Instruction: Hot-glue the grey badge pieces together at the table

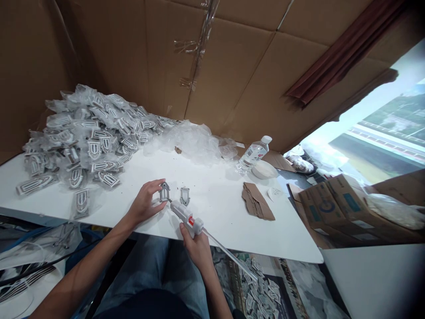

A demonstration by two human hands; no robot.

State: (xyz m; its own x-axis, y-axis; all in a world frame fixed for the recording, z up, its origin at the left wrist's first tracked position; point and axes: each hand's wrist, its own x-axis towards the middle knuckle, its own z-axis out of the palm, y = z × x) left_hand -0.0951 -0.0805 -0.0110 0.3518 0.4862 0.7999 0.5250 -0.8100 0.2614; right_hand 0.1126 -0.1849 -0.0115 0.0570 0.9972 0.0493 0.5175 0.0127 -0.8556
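Note:
My left hand [149,202] pinches a small grey shield-shaped metal piece [164,192] between thumb and fingers, just above the white table [212,212]. In my right hand [197,248] is a white glue gun [182,212] with a red part, my fingers wrapped round its handle. Its nozzle points up and left, at the lower edge of the held piece; whether they touch I cannot tell. A long translucent glue stick [229,253] runs out of its back end. Beside the nozzle, a second shield-shaped piece [185,196] lies flat on the table.
A big heap of bagged metal pieces [99,137] covers the table's left side. Crumpled clear plastic bags [195,141] lie behind. At right are a water bottle [254,155], a round white dish [264,169] and folded cardboard [257,201]. Cardboard boxes [341,208] stand beyond the right edge.

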